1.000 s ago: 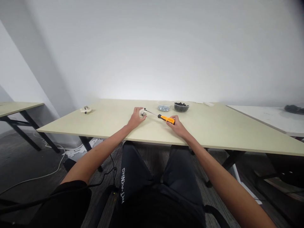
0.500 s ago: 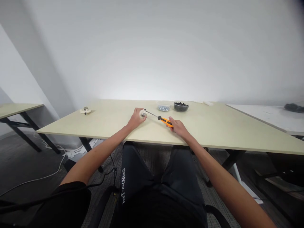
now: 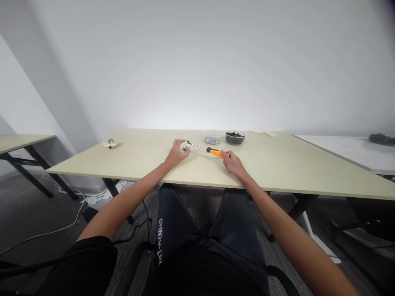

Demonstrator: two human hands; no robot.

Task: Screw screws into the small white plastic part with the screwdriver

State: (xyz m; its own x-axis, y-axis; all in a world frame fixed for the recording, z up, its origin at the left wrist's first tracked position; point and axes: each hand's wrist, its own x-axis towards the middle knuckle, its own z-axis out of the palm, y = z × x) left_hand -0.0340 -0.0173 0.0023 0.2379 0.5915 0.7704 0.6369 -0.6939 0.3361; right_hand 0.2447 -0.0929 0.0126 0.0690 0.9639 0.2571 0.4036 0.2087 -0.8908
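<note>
My left hand (image 3: 176, 153) is closed around a small white round fitting with metal parts (image 3: 185, 148), holding it on edge just over the table. In my right hand (image 3: 233, 162) is a screwdriver (image 3: 216, 153) with an orange and black handle and a thin metal shaft. The shaft points left, and its tip meets a small black piece (image 3: 188, 142) at the upper right of the fitting. Whether that black piece is fixed to the fitting I cannot tell. My fingers hide much of the fitting.
Behind my hands, a clear bowl of small silvery pieces (image 3: 212, 138) stands beside a bowl of black pieces (image 3: 235, 138). Another white round fitting (image 3: 110, 143) lies at the left of the pale table (image 3: 148, 164). A dark bundle (image 3: 382, 139) rests on the white table at right.
My right hand has shifted slightly right and up with the screwdriver, whose shaft now lies flatter. My left hand keeps the fitting in nearly the same place.
</note>
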